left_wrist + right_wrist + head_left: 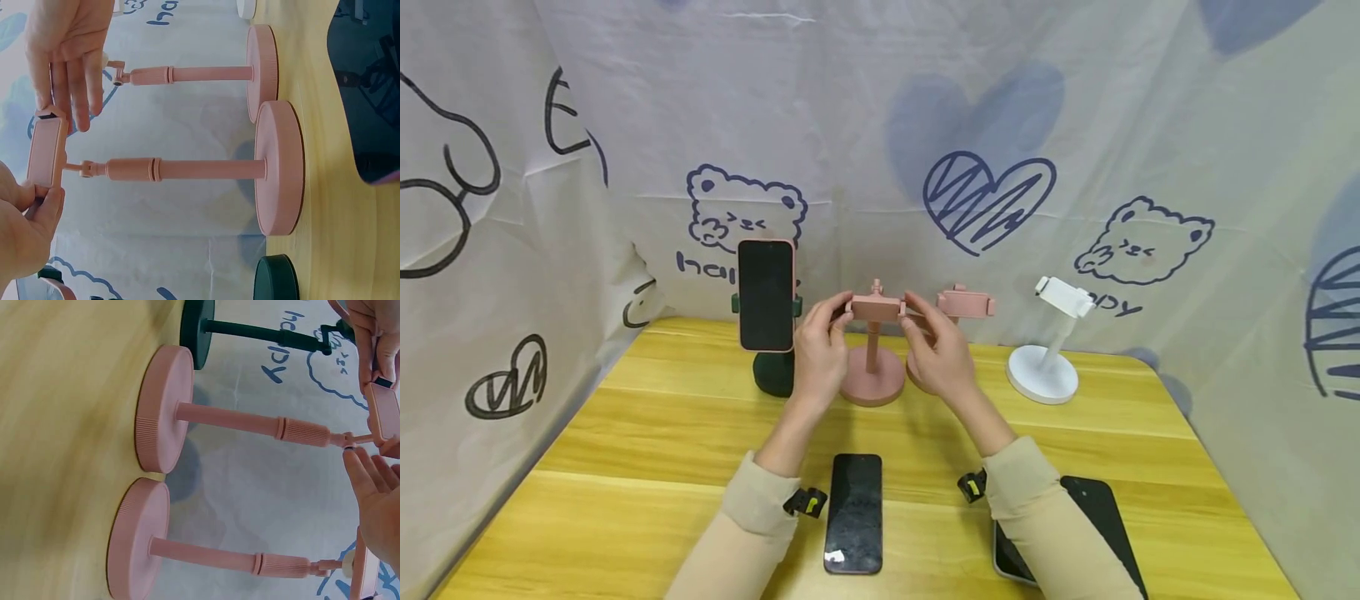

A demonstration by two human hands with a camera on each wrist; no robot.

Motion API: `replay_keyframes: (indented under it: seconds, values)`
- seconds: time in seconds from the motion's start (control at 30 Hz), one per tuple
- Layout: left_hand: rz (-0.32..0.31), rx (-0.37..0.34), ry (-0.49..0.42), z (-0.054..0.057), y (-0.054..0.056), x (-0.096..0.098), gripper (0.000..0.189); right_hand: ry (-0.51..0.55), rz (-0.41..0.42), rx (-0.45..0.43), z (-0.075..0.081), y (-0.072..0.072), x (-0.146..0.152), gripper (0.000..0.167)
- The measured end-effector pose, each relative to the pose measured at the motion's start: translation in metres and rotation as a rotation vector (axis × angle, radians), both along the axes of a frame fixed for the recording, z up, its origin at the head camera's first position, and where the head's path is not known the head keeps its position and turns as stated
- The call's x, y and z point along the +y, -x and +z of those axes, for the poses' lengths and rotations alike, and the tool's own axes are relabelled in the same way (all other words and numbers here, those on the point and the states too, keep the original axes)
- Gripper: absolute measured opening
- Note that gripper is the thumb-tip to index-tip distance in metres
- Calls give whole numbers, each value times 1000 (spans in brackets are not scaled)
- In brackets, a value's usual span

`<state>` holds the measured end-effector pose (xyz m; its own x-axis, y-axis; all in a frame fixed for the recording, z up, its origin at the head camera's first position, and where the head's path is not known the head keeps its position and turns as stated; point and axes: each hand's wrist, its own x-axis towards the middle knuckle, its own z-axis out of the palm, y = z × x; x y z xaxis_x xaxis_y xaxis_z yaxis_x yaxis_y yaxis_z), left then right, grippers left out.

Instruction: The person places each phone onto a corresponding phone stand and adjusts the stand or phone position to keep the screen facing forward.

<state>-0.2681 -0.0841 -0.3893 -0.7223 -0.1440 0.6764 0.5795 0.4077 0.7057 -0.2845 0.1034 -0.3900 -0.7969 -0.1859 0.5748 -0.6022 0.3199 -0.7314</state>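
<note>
A pink phone stand (872, 375) stands upright at the back of the table, its round base flat on the wood. My left hand (822, 350) pinches the left end of its holder (45, 153) between thumb and fingers. On the other side, my right hand (943, 354) is at the holder's right end, and the right wrist view shows its fingers (359, 475) extended. No phone sits in this holder. A second pink phone stand (966, 303) is just to the right, partly hidden behind my right hand.
At left a dark green stand (773, 373) bears an upright phone (766, 296). A white stand (1043, 375) is at the back right. One phone (854, 512) lies between my forearms; a larger dark device (1105, 521) is partly under my right sleeve. A printed cloth (865, 125) hangs behind.
</note>
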Motion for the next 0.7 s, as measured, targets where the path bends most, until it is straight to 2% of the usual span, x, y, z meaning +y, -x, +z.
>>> replay_keyframes:
  seconds: [0.2, 0.33, 0.53, 0.7]
  values:
    - [-113, -48, -15, 0, 2, -8, 34, -35, 15, 11, 4, 1, -1, 39]
    - [-153, -76, -19, 2, 4, -11, 35, -47, 15, 17, 5, 2, -1, 39]
    - [-127, -109, -24, 5, 5, -11, 35, -66, -6, -11, 9, 0, -3, 39]
    - [-97, -144, -23, 10, 4, -10, 33, -31, -11, -97, 14, -2, -6, 41]
